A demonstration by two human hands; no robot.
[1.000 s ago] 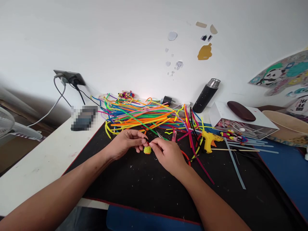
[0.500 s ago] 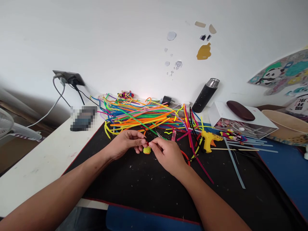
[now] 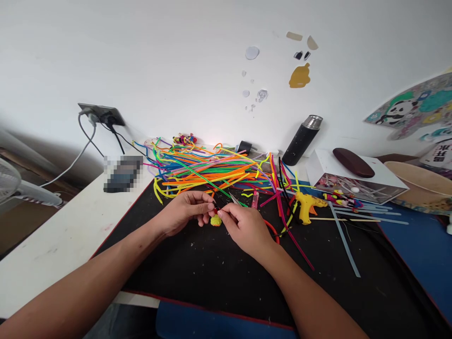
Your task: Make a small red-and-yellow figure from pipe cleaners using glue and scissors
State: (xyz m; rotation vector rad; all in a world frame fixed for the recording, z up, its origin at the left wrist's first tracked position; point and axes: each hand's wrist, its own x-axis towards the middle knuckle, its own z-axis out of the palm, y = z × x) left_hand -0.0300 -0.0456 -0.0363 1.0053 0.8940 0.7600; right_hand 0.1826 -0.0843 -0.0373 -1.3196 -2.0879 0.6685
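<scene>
Over the black mat, the fingertips of my left hand [image 3: 187, 209] pinch a small dark piece, probably black pipe cleaner. The thumb and fingers of my right hand [image 3: 249, 228] are closed against its other side, where a bit of red shows. Just below the fingertips is a fuzzy yellow pipe-cleaner piece [image 3: 215, 220]; whether it is joined to the dark piece I cannot tell. A pointed silver blade [image 3: 234, 199] shows just beyond my right hand, its rest hidden. Behind both hands lies a heap of colourful pipe cleaners [image 3: 212, 169].
A yellow glue gun [image 3: 305, 206] lies right of my hands, with glue sticks [image 3: 344, 240] beyond. A black thermos [image 3: 302, 141] stands by the wall, near a white box [image 3: 356, 174] topped by a maroon case [image 3: 353, 162]. Finished small figures [image 3: 184, 139] lie behind the heap.
My fingers have shifted very slightly around the small dark piece, and the yellow piece below has turned a little. Otherwise the hands stay in place.
</scene>
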